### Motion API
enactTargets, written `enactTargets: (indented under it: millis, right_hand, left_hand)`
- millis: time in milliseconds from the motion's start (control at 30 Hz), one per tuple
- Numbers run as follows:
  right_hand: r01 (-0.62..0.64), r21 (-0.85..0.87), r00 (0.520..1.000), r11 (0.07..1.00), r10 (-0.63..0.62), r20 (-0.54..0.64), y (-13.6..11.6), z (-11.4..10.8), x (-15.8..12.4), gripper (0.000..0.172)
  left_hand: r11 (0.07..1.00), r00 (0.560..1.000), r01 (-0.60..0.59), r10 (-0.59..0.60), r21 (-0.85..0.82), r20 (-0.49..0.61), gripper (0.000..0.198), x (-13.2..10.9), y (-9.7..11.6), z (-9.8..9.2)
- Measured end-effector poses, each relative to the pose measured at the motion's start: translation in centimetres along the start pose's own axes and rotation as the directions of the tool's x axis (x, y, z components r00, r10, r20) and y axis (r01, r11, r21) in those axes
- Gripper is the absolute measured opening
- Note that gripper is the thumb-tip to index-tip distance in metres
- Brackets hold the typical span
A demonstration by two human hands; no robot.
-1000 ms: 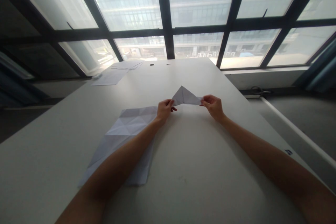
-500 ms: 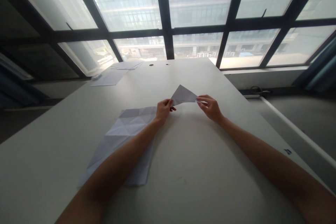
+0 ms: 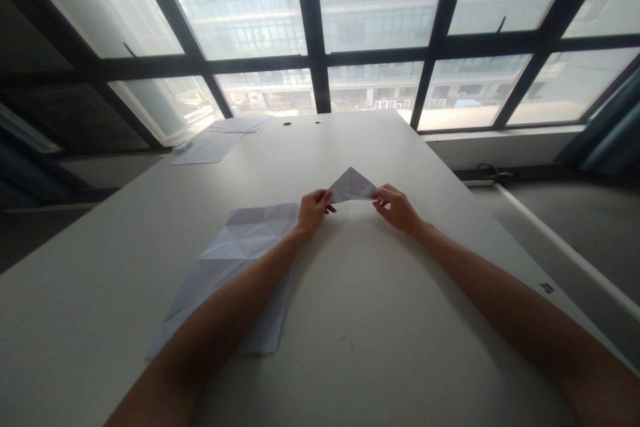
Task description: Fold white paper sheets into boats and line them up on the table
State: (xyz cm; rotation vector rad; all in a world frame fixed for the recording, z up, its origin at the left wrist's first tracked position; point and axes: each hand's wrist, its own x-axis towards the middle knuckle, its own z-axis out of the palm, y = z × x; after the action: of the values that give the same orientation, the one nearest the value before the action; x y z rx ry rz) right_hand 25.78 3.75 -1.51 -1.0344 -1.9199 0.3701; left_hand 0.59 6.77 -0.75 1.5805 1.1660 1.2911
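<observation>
Your left hand (image 3: 313, 209) and right hand (image 3: 399, 207), both closed, pinch one folded paper (image 3: 351, 185): grey-white, triangular, centrally creased. One larger creased sheet (image 3: 237, 243) lies on the table (image 3: 360, 287).

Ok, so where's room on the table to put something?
Bare table lies between the left forearm and right forearm, this side of the folded paper. Another bare patch is beyond it, right of the far papers. It's crowded where the left hand and right hand hold the folded paper, and at the creased sheet.
</observation>
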Motion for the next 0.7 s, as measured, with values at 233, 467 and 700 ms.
enactTargets:
  millis: [233, 467, 700]
  right_hand:
    - [0.092, -0.192, 0.991, 0.977, -0.072, 0.108, -1.2, -0.3, -0.1, 0.012]
    - [0.186, -0.042, 0.980, 0.982, -0.189, -0.059, -1.6, -0.3, -0.4, 0.014]
    - [0.202, -0.180, 0.922, 0.963, -0.249, -0.298, -1.9, -0.5, -0.1, 0.011]
  left_hand:
    - [0.998, 1.000, 0.011, -0.010, 0.065, -0.017, 0.043, 0.0, -0.1, 0.1]
    - [0.998, 0.995, 0.052, -0.050, 0.027, -0.082, 0.045, 0.2, -0.7, 0.1]
    - [0.999, 0.996, 0.049, -0.048, 0.021, -0.076, 0.046, 0.3, -0.8, 0.1]
